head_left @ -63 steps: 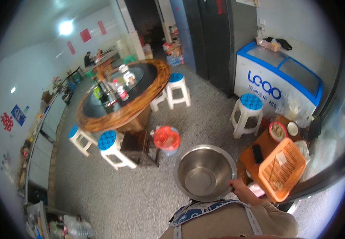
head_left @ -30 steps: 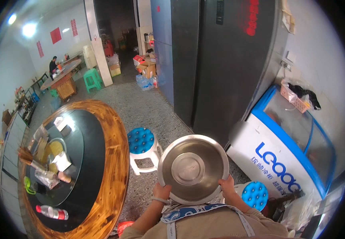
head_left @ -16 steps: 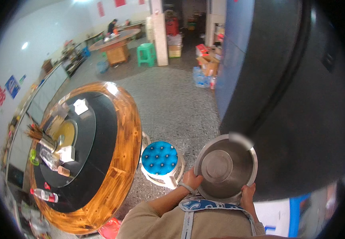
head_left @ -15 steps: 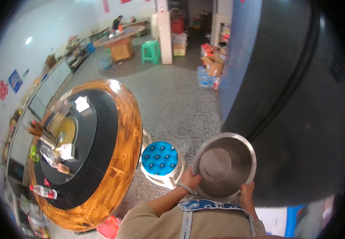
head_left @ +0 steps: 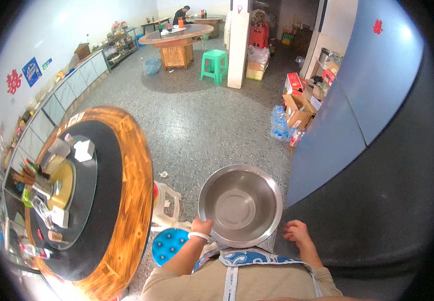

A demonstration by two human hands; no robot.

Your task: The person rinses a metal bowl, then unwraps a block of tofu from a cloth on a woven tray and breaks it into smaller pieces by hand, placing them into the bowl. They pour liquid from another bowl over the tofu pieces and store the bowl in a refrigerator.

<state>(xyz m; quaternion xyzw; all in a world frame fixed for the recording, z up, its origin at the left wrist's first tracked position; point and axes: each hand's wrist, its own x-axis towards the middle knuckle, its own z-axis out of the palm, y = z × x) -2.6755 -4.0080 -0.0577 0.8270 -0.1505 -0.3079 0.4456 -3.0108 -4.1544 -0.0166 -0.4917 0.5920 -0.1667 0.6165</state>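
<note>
A wide stainless steel basin (head_left: 239, 175) is held in front of my waist, and its inside shows bare metal. At the basin's near left rim, my left hand (head_left: 202, 227) is closed on it, with a white bracelet at the wrist. My right hand (head_left: 296, 232) is off the basin, just beyond its right side, with fingers loosely curled and apart, holding nothing. Below my left forearm sits a stool with a blue tufted seat (head_left: 169, 246), partly covered by the arm.
A round wooden table (head_left: 132, 150) with a dark turntable stands close on my left. To the right is a blue-grey panel (head_left: 347, 110). Cardboard boxes (head_left: 299, 111) and bottled water (head_left: 280, 125) lie by the doorway. Farther off are a green stool (head_left: 215, 64) and a seated person (head_left: 179, 16).
My right hand has let go of the basin's rim. The basin has shifted left in view. The blue stool and round table have slid leftward as the view moved forward.
</note>
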